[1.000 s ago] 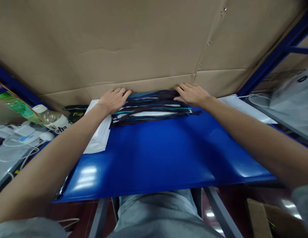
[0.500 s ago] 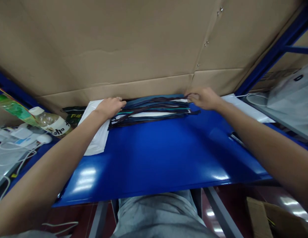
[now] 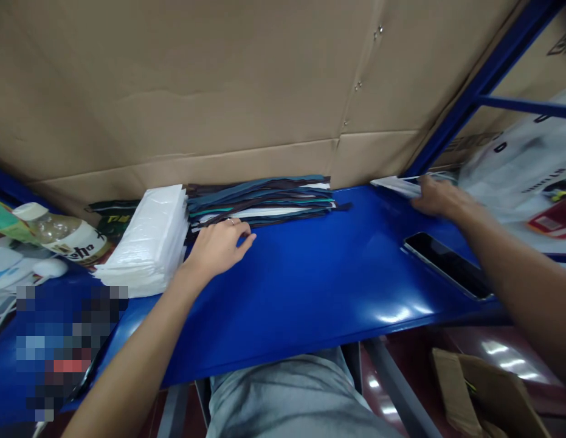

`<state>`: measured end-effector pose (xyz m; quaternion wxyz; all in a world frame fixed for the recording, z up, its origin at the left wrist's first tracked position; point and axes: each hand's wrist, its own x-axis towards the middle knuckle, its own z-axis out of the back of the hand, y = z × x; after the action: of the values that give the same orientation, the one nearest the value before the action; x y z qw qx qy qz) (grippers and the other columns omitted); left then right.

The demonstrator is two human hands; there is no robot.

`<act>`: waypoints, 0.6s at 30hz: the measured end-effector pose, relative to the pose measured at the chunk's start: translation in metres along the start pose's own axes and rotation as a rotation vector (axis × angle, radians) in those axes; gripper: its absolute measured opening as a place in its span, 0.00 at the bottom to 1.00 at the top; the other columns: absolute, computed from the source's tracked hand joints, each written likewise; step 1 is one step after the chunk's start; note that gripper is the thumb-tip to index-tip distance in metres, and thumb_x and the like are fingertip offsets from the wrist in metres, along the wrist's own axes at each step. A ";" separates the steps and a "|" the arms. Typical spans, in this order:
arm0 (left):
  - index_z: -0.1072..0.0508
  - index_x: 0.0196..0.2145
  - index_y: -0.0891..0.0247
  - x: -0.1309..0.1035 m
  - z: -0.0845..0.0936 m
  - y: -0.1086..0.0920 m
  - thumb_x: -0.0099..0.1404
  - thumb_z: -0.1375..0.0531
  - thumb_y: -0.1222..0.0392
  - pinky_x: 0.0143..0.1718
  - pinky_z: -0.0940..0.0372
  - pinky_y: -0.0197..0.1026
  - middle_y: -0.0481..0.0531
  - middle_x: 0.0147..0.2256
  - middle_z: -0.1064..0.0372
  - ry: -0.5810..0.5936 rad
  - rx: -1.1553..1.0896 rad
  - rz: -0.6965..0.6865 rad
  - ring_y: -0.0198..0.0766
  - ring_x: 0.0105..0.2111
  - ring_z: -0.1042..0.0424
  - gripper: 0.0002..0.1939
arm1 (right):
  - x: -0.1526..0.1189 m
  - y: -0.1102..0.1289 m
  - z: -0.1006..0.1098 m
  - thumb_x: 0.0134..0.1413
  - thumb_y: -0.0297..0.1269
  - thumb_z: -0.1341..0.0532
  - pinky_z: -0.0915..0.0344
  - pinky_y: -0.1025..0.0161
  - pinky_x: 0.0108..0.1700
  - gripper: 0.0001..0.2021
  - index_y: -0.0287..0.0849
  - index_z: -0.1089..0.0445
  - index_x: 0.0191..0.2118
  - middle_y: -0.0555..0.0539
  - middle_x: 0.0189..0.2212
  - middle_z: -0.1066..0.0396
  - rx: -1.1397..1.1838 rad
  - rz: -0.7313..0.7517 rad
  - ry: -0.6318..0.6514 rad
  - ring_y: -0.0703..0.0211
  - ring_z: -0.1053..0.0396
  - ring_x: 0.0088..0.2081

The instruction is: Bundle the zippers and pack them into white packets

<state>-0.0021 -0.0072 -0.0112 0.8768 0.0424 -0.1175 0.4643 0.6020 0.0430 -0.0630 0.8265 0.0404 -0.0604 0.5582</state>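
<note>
A pile of long flat strips (image 3: 264, 198), dark blue, black, teal and white, lies along the back of the blue table (image 3: 301, 267). My left hand (image 3: 221, 246) hovers at or rests on the front of this pile; its thumb and fingers are apart with nothing held. A ring shows on one finger. Over to the right, my right hand (image 3: 440, 198) has closed on the end of a white plastic packet (image 3: 396, 185), which looks slightly tilted. Its fingertips are partly hidden. A thick stack of white packets (image 3: 148, 228) stands left of the strips.
A phone (image 3: 447, 264) lies at the table's right. On the left are a drink bottle (image 3: 68, 234), a dark green package (image 3: 113, 219) and white chargers (image 3: 25, 264). Cardboard (image 3: 246, 91) walls the back; a blue frame post (image 3: 465, 91) rises at right. An open carton (image 3: 487, 395) sits on the floor.
My right hand has left the strips and moved right to the white packet. My left hand has come forward off the pile's left end. The view has shifted a little to the right.
</note>
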 end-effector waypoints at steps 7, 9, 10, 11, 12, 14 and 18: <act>0.22 0.54 0.56 -0.010 -0.022 0.002 0.78 0.40 0.48 0.51 0.26 0.50 0.54 0.49 0.19 -0.084 -0.352 -0.015 0.47 0.46 0.19 0.15 | -0.033 0.030 0.062 0.66 0.42 0.37 0.33 0.51 0.58 0.27 0.37 0.24 0.66 0.32 0.60 0.22 0.279 0.329 0.144 0.41 0.23 0.54; 0.29 0.65 0.56 -0.011 -0.025 -0.009 0.76 0.36 0.46 0.57 0.26 0.52 0.58 0.60 0.24 -0.141 -0.445 -0.017 0.49 0.53 0.21 0.25 | -0.060 0.059 0.077 0.65 0.46 0.36 0.31 0.51 0.59 0.28 0.42 0.24 0.67 0.37 0.62 0.22 0.437 0.474 0.240 0.40 0.23 0.55; 0.34 0.70 0.56 -0.011 -0.025 -0.016 0.74 0.34 0.44 0.60 0.27 0.53 0.59 0.65 0.28 -0.166 -0.489 -0.018 0.50 0.57 0.22 0.32 | -0.074 0.077 0.082 0.64 0.50 0.34 0.29 0.51 0.57 0.30 0.46 0.26 0.69 0.40 0.62 0.22 0.539 0.520 0.320 0.40 0.23 0.55; 0.38 0.73 0.55 -0.011 -0.025 -0.023 0.72 0.32 0.42 0.62 0.28 0.54 0.61 0.69 0.33 -0.190 -0.535 -0.019 0.51 0.61 0.24 0.38 | -0.087 0.097 0.086 0.63 0.53 0.33 0.27 0.50 0.54 0.32 0.49 0.27 0.70 0.42 0.61 0.22 0.629 0.566 0.439 0.39 0.22 0.53; 0.40 0.74 0.55 -0.011 -0.024 -0.028 0.71 0.30 0.42 0.63 0.29 0.54 0.62 0.71 0.35 -0.210 -0.586 -0.020 0.51 0.62 0.25 0.42 | -0.099 0.119 0.088 0.63 0.54 0.33 0.26 0.49 0.53 0.33 0.51 0.28 0.71 0.43 0.61 0.22 0.695 0.626 0.574 0.40 0.22 0.52; 0.36 0.71 0.56 -0.010 -0.022 -0.031 0.73 0.32 0.43 0.59 0.27 0.52 0.61 0.67 0.30 -0.233 -0.693 -0.012 0.49 0.58 0.23 0.36 | -0.113 0.161 0.089 0.61 0.55 0.32 0.26 0.49 0.53 0.33 0.52 0.27 0.70 0.45 0.60 0.21 0.781 0.770 0.659 0.41 0.22 0.51; 0.21 0.53 0.60 -0.005 -0.025 -0.005 0.80 0.41 0.48 0.46 0.26 0.45 0.54 0.45 0.17 -0.247 -0.777 0.046 0.44 0.43 0.19 0.16 | -0.111 0.223 0.081 0.60 0.56 0.30 0.27 0.50 0.55 0.35 0.53 0.28 0.70 0.45 0.61 0.22 0.770 0.968 0.677 0.41 0.23 0.55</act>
<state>0.0037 -0.0097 -0.0368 0.7963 -0.2392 -0.3895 0.3963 0.3502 0.0136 0.0008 0.3857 0.1227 0.3908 0.8267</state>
